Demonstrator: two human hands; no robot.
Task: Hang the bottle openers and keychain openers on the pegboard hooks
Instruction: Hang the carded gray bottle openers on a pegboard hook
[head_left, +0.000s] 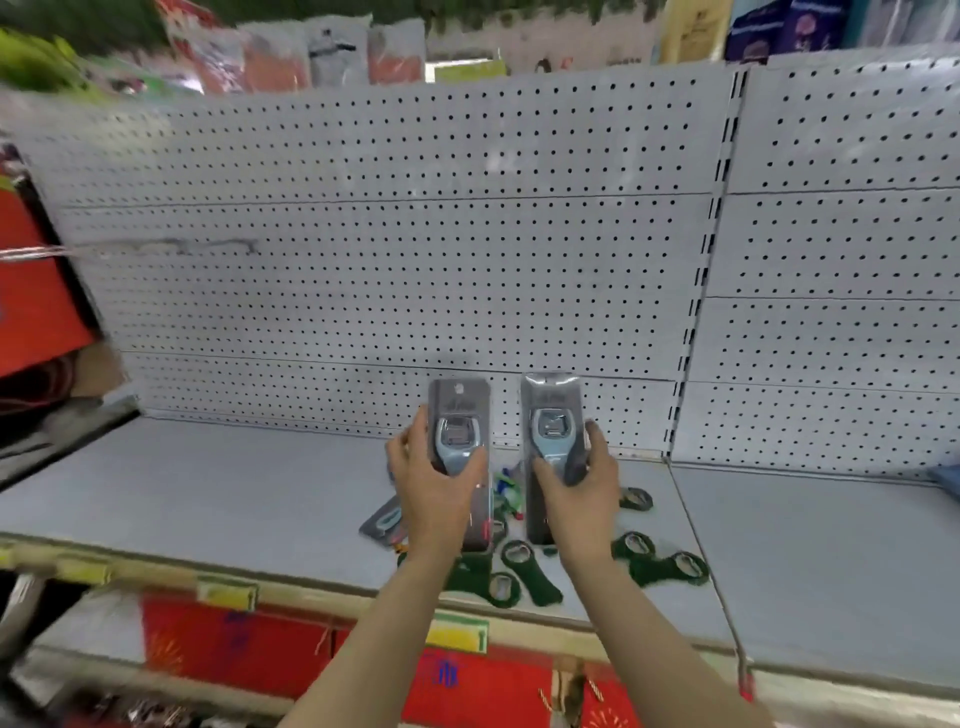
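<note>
The left hand grips a carded bottle opener, with the thumb across the front of the card and the fingers curled round its left edge. The right hand grips a second carded opener in the same way, with the fingers on the right edge. Both cards stand upright, side by side but apart, above the shelf and in front of the lower part of the grey pegboard. On the shelf, near its front edge and under the hands, lie several dark green openers and one more carded opener, which lies flat to the left of the left wrist. Some small colourful items lie between the two hands; they are too blurred to name. Yellow price labels sit on the front edge of the shelf.
</note>
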